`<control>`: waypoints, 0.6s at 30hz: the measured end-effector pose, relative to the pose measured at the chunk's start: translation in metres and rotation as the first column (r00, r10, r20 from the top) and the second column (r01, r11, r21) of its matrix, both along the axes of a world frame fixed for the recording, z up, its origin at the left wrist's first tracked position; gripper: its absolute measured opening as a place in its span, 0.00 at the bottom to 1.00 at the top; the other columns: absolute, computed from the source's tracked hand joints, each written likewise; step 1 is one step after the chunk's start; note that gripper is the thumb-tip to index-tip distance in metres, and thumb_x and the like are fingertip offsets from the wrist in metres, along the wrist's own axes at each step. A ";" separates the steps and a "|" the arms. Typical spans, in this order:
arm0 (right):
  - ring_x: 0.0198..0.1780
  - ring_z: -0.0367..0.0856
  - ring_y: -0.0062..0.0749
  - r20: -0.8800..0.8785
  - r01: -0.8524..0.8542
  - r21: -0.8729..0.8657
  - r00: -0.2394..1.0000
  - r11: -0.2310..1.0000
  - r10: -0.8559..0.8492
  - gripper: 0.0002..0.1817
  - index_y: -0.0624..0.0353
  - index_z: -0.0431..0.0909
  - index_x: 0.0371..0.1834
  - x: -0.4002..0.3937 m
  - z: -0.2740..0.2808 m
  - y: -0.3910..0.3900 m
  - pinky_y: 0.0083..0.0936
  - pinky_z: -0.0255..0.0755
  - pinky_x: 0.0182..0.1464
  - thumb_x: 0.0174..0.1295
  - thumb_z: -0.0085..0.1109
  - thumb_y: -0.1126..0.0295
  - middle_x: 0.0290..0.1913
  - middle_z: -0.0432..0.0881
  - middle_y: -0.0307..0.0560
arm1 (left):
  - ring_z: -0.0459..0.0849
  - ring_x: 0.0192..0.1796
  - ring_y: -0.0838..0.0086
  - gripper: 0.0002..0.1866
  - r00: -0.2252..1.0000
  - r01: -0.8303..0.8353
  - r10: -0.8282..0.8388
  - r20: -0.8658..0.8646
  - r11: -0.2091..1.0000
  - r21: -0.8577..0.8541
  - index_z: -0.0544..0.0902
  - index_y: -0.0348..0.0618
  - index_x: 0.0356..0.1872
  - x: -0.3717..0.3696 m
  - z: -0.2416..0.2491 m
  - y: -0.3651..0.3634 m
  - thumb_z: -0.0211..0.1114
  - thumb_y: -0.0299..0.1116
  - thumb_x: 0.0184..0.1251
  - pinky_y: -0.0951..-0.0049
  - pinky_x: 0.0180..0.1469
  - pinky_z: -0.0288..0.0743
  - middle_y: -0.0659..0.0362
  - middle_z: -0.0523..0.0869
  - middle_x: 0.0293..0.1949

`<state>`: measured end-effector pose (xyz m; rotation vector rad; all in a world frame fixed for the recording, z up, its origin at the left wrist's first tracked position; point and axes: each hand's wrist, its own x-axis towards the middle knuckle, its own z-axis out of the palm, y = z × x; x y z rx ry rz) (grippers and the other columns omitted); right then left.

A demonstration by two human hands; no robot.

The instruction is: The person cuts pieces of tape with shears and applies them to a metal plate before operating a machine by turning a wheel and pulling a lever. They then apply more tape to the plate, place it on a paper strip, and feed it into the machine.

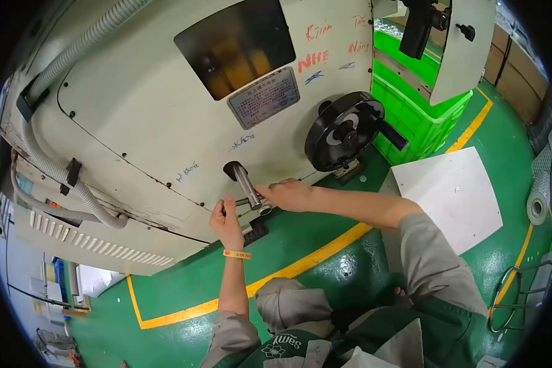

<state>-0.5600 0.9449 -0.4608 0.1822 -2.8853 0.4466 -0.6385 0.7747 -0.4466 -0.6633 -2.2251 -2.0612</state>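
Observation:
A metal T-handle wrench [246,186] sticks out of a dark round hole in the pale machine panel [147,116]. My left hand [227,223] is closed around the left end of its crossbar, with the thumb pointing up. On the other side, my right hand [290,195] is closed at the crossbar's right end; its fingers are partly hidden. A shiny ring-shaped end [264,209] shows just below the right fingers. To the upper right of my right hand is a black handwheel [345,131] with a side grip.
A dark window [236,46] and a metal label plate [264,98] are on the panel. Grey corrugated hose [61,175] runs down the left. Green crates [411,116] stand at right, near a white board [451,196] on the floor. Yellow lines [306,257] mark the green floor.

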 end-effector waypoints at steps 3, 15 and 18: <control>0.27 0.81 0.47 -0.011 -0.020 0.145 1.000 0.989 0.021 0.17 0.56 0.66 0.47 -0.004 0.031 0.006 0.38 0.74 0.30 0.53 0.53 0.73 0.24 0.79 0.51 | 0.52 0.18 0.88 0.23 0.993 0.030 -0.063 0.102 0.954 0.298 0.59 0.47 0.15 0.001 -0.003 0.012 0.57 0.38 0.68 0.79 0.18 0.45 0.70 0.56 0.13; 0.56 0.71 0.37 -0.142 -0.370 -0.370 0.929 -0.852 -0.341 0.25 0.62 0.64 0.58 0.055 0.007 0.025 0.36 0.65 0.62 0.64 0.55 0.58 0.50 0.75 0.51 | 0.51 0.14 0.88 0.20 0.989 0.025 -0.063 0.135 0.963 0.269 0.64 0.49 0.16 -0.001 -0.023 0.005 0.55 0.38 0.70 0.80 0.16 0.43 0.72 0.57 0.11; 0.52 0.76 0.39 0.013 -0.195 -0.679 0.961 -0.707 -0.276 0.21 0.66 0.67 0.55 0.061 -0.037 0.064 0.36 0.68 0.61 0.62 0.57 0.67 0.51 0.76 0.51 | 0.52 0.14 0.89 0.21 0.988 -0.036 0.010 0.153 0.985 0.170 0.63 0.48 0.16 0.005 -0.018 0.003 0.55 0.39 0.70 0.81 0.16 0.44 0.71 0.57 0.12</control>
